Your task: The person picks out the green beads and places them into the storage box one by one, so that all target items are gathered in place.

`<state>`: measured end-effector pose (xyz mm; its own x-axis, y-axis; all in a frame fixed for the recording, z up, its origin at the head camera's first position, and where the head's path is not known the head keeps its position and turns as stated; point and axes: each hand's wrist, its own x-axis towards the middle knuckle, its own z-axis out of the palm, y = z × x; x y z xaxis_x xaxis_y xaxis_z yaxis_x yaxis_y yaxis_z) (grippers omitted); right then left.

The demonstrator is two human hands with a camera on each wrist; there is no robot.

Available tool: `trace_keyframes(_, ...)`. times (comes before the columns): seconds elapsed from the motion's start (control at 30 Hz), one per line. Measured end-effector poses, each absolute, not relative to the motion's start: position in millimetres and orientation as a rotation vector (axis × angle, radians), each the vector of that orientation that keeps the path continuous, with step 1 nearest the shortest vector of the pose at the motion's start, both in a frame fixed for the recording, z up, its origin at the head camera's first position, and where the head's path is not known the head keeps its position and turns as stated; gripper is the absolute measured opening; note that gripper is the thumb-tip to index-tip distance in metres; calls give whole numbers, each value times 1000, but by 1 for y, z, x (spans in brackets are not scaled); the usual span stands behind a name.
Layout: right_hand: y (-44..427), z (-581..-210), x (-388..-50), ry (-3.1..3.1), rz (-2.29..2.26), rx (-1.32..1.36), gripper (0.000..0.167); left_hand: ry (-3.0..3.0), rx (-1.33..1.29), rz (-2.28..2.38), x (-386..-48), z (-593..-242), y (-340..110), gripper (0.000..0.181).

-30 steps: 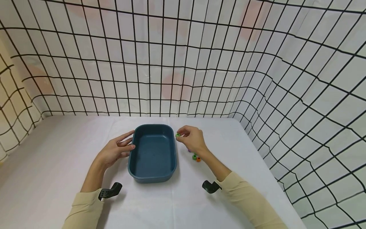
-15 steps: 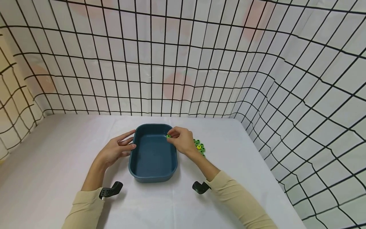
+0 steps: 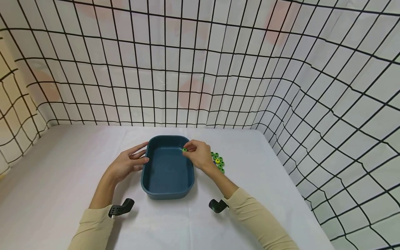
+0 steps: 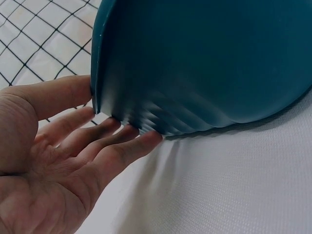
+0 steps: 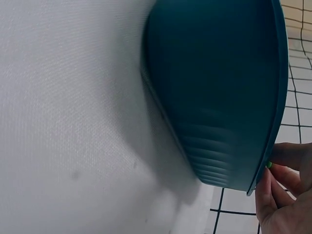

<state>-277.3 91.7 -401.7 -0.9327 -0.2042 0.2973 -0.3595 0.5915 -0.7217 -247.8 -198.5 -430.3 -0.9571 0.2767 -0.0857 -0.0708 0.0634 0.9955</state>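
A blue-teal rectangular tub (image 3: 167, 196) stands on the white cloth between both hands, its visible inside bare. The left hand (image 3: 123, 166) rests against the tub's left side. In the left wrist view its fingers (image 4: 122, 151) lie fairly straight along the outer wall, with the thumb at the rim. The right hand (image 3: 200, 155) pinches a small green bead (image 3: 184, 150) between thumb and fingertips, over the tub's right rim. In the right wrist view only a sliver of the bead (image 5: 269, 165) shows between the fingertips.
Several green beads (image 3: 221, 159) lie in a cluster right of the tub, with a yellow bead (image 3: 217, 161) and a partly hidden blue one. The right wrist and forearm cover part of that area. Black grid netting (image 3: 175, 73) before white sheeting encloses the table's back and right.
The right hand has moved left with the green bead, from outside the tub to over its right rim, uncovering more beads. Its forearm now hides the orange bead. The left hand stays against the tub.
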Motion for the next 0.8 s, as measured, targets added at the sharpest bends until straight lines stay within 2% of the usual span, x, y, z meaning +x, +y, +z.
trace_keyframes(0.8, 92, -405, -278, -2633, 1282, 480, 17, 2095, 211, 1984, -247, -431, -199, 77)
